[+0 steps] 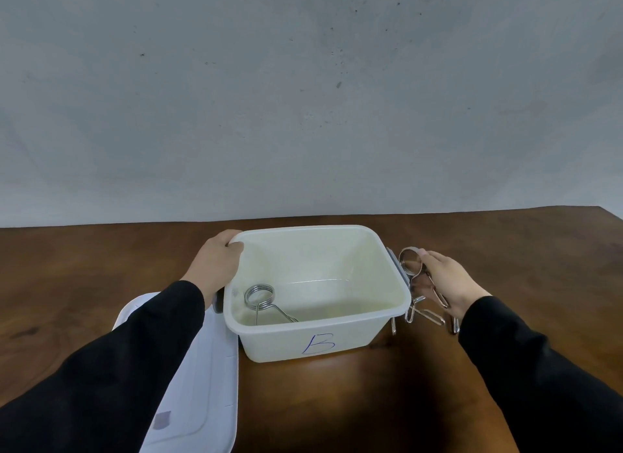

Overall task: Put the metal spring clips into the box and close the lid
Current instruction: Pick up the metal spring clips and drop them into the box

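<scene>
- So, you are midway through loading: one spring clip (259,296) already lies inside the open box (313,334), near its left wall.
- Your left hand (217,258) curls over the box's far left rim, fingers closed on the edge, steadying it on the worktop (505,267).
- Your right hand (445,284) sits just beside the box's right wall, fingers wrapped around a second clip (412,262) whose coil stands up above your thumb.
- More clips (425,314) lie on the worktop under that hand, close against the box; how many is hard to tell.
- The lid (205,385) lies flat to the left of the box, partly under your left sleeve.
- Next move, as I judge it: lift the held clip over the right rim, past the grey latch (397,265), and let go inside.
- Closing the lid waits until the remaining clips are in.
</scene>
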Demonstrator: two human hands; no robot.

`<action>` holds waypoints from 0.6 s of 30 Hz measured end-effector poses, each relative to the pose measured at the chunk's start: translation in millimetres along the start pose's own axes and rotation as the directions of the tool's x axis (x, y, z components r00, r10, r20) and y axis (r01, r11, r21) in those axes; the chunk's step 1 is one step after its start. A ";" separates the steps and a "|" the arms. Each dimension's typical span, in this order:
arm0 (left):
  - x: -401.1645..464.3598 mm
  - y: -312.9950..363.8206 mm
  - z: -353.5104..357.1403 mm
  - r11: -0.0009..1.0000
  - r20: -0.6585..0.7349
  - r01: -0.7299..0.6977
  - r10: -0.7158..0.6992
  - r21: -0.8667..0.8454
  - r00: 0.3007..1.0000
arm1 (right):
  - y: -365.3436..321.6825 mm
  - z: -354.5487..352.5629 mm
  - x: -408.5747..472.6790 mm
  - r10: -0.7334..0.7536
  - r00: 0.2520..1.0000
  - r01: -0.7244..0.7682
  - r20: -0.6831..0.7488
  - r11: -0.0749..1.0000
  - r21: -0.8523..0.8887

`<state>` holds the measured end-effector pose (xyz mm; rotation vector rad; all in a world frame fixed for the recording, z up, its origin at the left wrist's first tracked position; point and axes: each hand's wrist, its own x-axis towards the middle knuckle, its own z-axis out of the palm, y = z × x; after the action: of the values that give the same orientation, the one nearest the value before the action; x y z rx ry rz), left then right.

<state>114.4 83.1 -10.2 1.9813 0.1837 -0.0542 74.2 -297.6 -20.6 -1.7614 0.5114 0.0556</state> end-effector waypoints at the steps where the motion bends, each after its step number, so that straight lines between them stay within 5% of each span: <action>1: -0.2 -0.1 0.1 1.000 -0.001 0.002 -0.002 -0.002 1.000 | -1.7 -0.4 -0.9 -0.006 1.000 0.006 -0.002 0.999 0.034; 9: -3.2 1.7 -1.0 1.000 0.012 0.008 -0.007 -0.017 1.000 | -96.9 16.3 -30.4 -0.289 0.946 0.306 -0.149 0.946 0.107; 13: -4.3 0.7 -2.8 1.000 0.012 0.008 -0.008 -0.021 1.000 | -141.1 62.6 -62.1 -0.422 0.899 0.433 0.122 0.897 -0.086; 15: -4.3 -0.6 -4.2 0.999 0.015 0.017 -0.016 -0.030 1.000 | -146.9 93.7 -77.4 -0.380 0.872 0.459 0.308 0.852 -0.250; 18: -2.9 -2.2 -5.8 0.999 0.016 0.016 -0.016 -0.039 1.000 | -135.7 145.2 -85.4 -0.239 0.831 0.523 0.503 0.645 -0.557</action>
<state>111.0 89.0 -9.4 1.9404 0.1887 -0.0762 80.7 -113.0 92.0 -2.4765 -0.2526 0.3166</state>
